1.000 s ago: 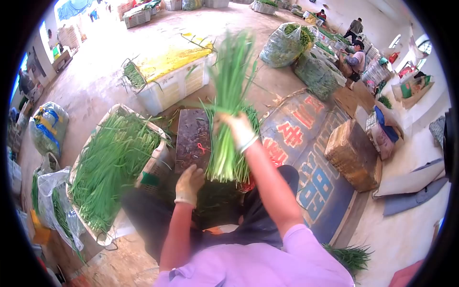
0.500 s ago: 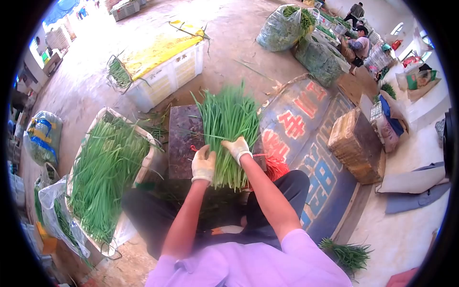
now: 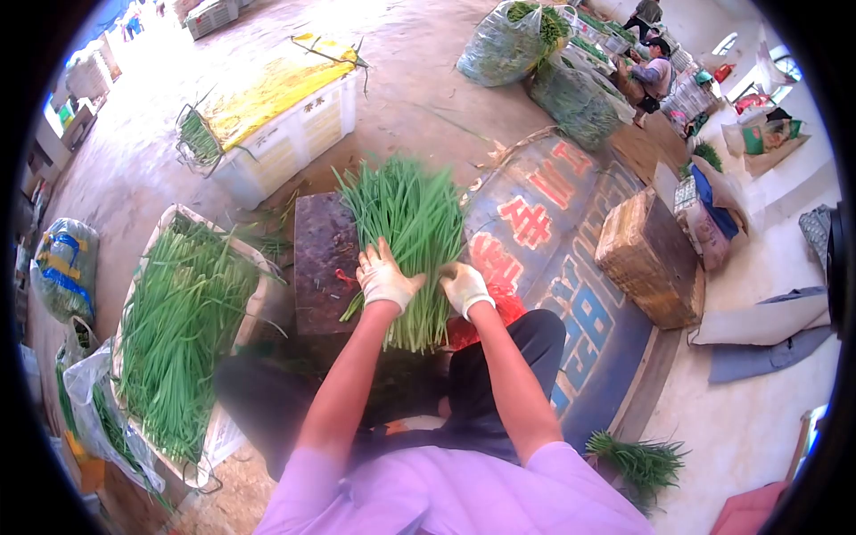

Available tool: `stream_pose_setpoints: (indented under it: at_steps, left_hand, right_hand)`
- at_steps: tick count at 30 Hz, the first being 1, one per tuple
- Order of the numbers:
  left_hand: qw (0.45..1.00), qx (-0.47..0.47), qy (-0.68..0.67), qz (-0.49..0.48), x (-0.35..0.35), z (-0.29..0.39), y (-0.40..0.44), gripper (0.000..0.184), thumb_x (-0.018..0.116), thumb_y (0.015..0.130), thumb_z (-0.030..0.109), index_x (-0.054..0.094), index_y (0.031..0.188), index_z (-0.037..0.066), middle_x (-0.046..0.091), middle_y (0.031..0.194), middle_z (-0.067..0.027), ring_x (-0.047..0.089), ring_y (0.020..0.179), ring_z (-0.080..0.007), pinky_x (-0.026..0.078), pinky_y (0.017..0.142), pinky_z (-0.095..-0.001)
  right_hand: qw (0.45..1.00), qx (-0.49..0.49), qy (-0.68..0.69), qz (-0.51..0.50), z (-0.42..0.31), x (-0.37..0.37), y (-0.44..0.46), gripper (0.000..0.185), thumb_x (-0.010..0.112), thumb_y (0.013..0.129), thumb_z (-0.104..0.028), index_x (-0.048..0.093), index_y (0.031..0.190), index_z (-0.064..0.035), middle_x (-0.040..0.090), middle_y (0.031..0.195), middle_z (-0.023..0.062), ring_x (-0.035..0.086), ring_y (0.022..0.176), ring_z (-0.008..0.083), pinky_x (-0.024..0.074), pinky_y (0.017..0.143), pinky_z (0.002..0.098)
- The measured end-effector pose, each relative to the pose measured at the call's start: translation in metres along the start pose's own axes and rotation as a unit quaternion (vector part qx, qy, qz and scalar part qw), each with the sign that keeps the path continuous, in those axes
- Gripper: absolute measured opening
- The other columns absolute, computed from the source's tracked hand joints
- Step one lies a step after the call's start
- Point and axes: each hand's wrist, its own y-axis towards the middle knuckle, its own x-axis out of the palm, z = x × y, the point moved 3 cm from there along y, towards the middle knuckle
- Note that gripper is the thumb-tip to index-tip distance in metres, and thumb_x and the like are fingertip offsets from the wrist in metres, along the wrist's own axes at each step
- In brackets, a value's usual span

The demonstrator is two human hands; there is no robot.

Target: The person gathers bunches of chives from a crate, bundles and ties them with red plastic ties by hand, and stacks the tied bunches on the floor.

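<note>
A large bunch of garlic chives [image 3: 412, 209] lies on a dark board [image 3: 323, 254] in front of my knees, with its pale stem ends toward me. My left hand [image 3: 390, 276], in a whitish glove, rests on the bunch with its fingers spread. A few stems stick out sideways below that hand. My right hand [image 3: 465, 287], gloved too, is at the bunch's right edge with its fingers curled. What lies inside them is hidden. Beside it is a cluster of red ties [image 3: 506, 303]. A small red tie [image 3: 344, 276] lies on the board.
A white crate [image 3: 252, 332] of loose chives stands at my left. Ahead is a white box [image 3: 294, 147] under yellow covering. Stuffed plastic bags [image 3: 508, 49], a taped carton [image 3: 646, 259] and a lettered sheet [image 3: 571, 267] are at the right. A person [image 3: 655, 76] sits in the back.
My left hand has moved from the bunch's left side onto its leaves, fingers spreading. My right hand has shifted from the bunch's top to its right edge. The whole view has shifted slightly.
</note>
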Motion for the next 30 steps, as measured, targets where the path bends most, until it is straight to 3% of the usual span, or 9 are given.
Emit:
stream_pose_setpoints:
  at_steps: [2,6,11,16,26,30]
  left_hand:
    - [1.0,-0.003,0.018,0.013,0.01,-0.001,-0.001,0.116,0.076,0.072,0.049,0.012,0.156,0.004,0.023,0.158,-0.025,0.022,0.145,-0.0451,0.021,0.117,-0.0548]
    - [0.998,0.016,0.009,0.056,0.029,-0.011,0.004,0.106,0.071,0.075,0.038,0.011,0.157,0.004,0.025,0.158,-0.0247,0.023,0.145,-0.0446,0.023,0.116,-0.0546]
    - [0.996,0.044,-0.016,0.081,0.037,-0.017,0.008,0.099,0.067,0.08,0.03,0.011,0.157,0.006,0.025,0.159,-0.021,0.024,0.145,-0.0444,0.024,0.116,-0.0552]
    - [0.996,0.052,-0.032,0.064,0.035,-0.013,0.002,0.096,0.066,0.084,0.021,0.007,0.158,0.012,0.022,0.162,-0.0148,0.02,0.147,-0.0455,0.024,0.117,-0.0537]
    - [0.997,0.045,-0.027,0.06,0.041,-0.016,0.008,0.092,0.062,0.085,0.023,0.009,0.158,0.011,0.022,0.162,-0.0121,0.021,0.147,-0.0447,0.024,0.117,-0.0536]
    - [0.998,0.032,-0.028,0.051,0.041,-0.014,0.01,0.094,0.066,0.083,0.026,0.01,0.158,0.012,0.022,0.162,-0.0126,0.02,0.147,-0.0441,0.023,0.117,-0.0532]
  right_hand:
    - [0.998,0.05,-0.029,0.012,0.007,0.002,-0.011,0.024,0.067,0.083,-0.017,0.073,0.102,-0.0035,0.073,0.098,0.0169,0.07,0.095,0.0307,0.0533,0.087,0.039]
    - [0.997,0.056,-0.028,0.052,0.021,0.017,-0.026,0.021,0.069,0.082,-0.021,0.073,0.095,-0.0051,0.073,0.093,0.0165,0.07,0.09,0.0314,0.054,0.084,0.0395]
    - [0.997,0.048,-0.051,-0.011,0.007,0.031,-0.049,0.025,0.069,0.083,-0.029,0.074,0.093,-0.0071,0.072,0.095,0.0186,0.068,0.093,0.0364,0.0526,0.086,0.0436]
    - [0.991,0.083,-0.105,0.002,-0.006,0.042,-0.049,0.031,0.069,0.084,-0.036,0.074,0.092,-0.0068,0.071,0.095,0.0201,0.068,0.094,0.0382,0.0533,0.085,0.046]
    - [0.989,0.087,-0.118,-0.004,-0.016,0.043,-0.057,0.027,0.066,0.08,-0.029,0.073,0.09,-0.0049,0.071,0.094,0.0218,0.068,0.094,0.0388,0.0543,0.085,0.0463]
    - [0.986,0.052,-0.146,-0.066,-0.016,0.046,-0.092,0.031,0.068,0.079,-0.033,0.071,0.089,-0.0042,0.071,0.096,0.0214,0.068,0.094,0.0382,0.054,0.084,0.0461]
